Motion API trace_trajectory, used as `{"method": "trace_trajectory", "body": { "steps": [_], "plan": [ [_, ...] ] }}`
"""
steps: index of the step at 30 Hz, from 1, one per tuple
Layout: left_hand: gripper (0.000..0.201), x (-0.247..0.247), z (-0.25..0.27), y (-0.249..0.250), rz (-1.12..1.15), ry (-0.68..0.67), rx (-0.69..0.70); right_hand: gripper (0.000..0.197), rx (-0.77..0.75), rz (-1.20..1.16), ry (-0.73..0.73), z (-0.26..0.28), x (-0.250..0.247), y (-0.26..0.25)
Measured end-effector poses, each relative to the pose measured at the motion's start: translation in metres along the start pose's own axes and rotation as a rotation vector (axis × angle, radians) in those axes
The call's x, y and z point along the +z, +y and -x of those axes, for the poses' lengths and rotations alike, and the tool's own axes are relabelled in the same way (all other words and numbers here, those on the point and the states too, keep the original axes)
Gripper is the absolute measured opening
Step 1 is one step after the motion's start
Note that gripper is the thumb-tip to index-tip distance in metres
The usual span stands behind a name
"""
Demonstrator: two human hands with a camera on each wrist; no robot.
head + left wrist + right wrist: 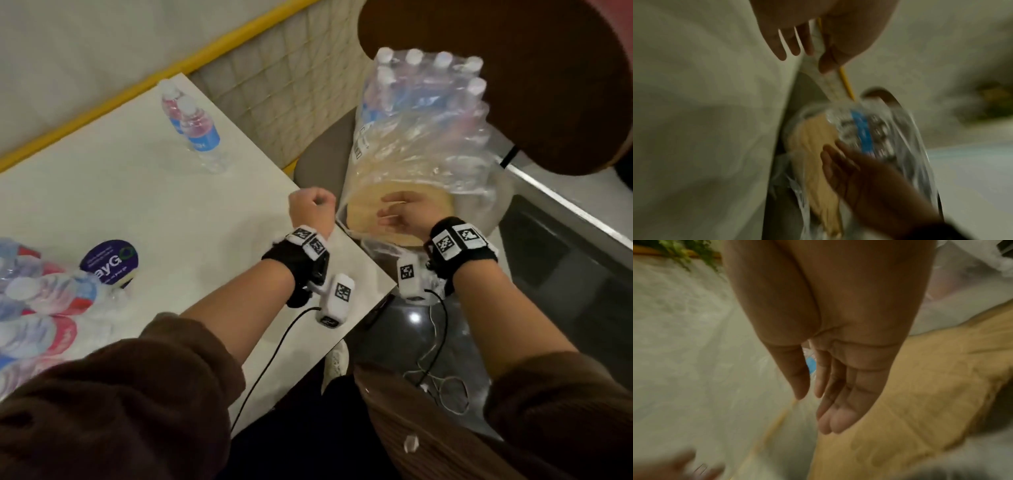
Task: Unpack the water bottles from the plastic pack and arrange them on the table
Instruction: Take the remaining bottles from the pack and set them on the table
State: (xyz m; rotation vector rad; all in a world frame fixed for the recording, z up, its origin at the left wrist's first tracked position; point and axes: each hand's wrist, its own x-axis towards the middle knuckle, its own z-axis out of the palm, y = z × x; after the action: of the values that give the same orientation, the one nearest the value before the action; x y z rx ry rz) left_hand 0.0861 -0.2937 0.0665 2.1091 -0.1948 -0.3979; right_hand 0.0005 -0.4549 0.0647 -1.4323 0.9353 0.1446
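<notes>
The clear plastic pack [428, 137] lies on a chair to the right of the white table [102, 192], its near end torn open. Several capped bottles [411, 92] stand at its far end on a tan cardboard tray [435, 202]. My right hand [400, 212] reaches into the open end with straight fingers [830, 418] just above the cardboard [920, 386], holding nothing. My left hand [311, 205] hovers over the table's corner beside the pack, loosely curled and empty; its fingers [791, 45] hang relaxed. Two bottles [200, 133] stand at the table's far edge.
A second wrapped pack of bottles [37, 308] lies on the table at the near left, next to a round purple sticker [109, 260]. The chair's brown back [513, 68] rises behind the pack. A quilted bench with yellow piping [171, 68] borders the table.
</notes>
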Motion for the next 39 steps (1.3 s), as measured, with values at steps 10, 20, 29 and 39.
{"method": "trace_trajectory", "body": {
  "steps": [10, 20, 29, 39],
  "plan": [
    [0.040, 0.043, -0.030, 0.052, -0.371, -0.206, 0.372, 0.060, -0.076, 0.599, 0.343, -0.030, -0.068, -0.049],
    [0.048, 0.039, -0.039, 0.071, -0.306, -0.241, 0.362, 0.043, 0.031, 1.597, 0.158, -0.049, -0.071, -0.081],
    [0.068, 0.034, -0.055, 0.068, -0.300, -0.373, 0.340, 0.046, 0.149, 1.656, 0.117, -0.043, -0.069, -0.077],
    [0.061, 0.052, -0.077, 0.049, -0.268, -0.363, 0.178, 0.033, -0.204, 0.849, -0.155, -0.084, -0.012, -0.062]
  ]
}}
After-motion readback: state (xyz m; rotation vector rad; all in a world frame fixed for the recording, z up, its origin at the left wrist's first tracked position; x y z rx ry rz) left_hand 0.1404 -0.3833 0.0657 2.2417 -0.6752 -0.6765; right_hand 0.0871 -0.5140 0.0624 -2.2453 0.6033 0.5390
